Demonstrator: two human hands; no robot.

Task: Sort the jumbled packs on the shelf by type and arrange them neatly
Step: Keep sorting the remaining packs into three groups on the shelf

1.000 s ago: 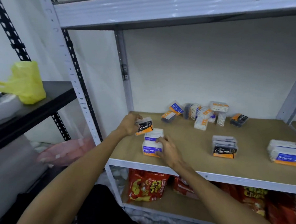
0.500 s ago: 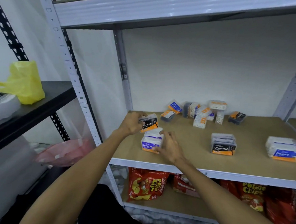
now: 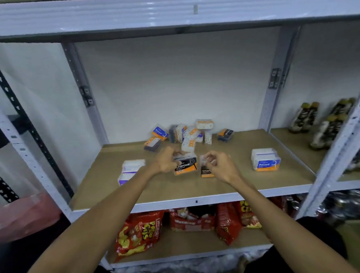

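Note:
My left hand (image 3: 166, 162) grips a black-and-orange Charcoal pack (image 3: 185, 165) just above the wooden shelf board (image 3: 229, 183). Right beside it stands a short stack of Charcoal packs (image 3: 206, 172). My right hand (image 3: 219, 165) has its fingers curled at the top of that stack and hides most of it. A stack of white-and-purple Smooth packs (image 3: 130, 170) sits at the left. A stack of blue-and-orange Round packs (image 3: 265, 160) sits at the right. Several mixed packs (image 3: 187, 134) lie jumbled against the back wall.
Grey metal uprights (image 3: 85, 95) frame the bay, and a shelf beam (image 3: 168, 11) runs overhead. Red chip bags (image 3: 138, 234) fill the shelf below. Dark bottles (image 3: 320, 124) stand in the neighbouring bay on the right. A black rack (image 3: 6, 135) is at the left.
My left hand carried the Charcoal pack rightward from the Smooth stack to beside the Charcoal stack. My right hand left the Smooth stack and moved to the Charcoal stack. The view swung right.

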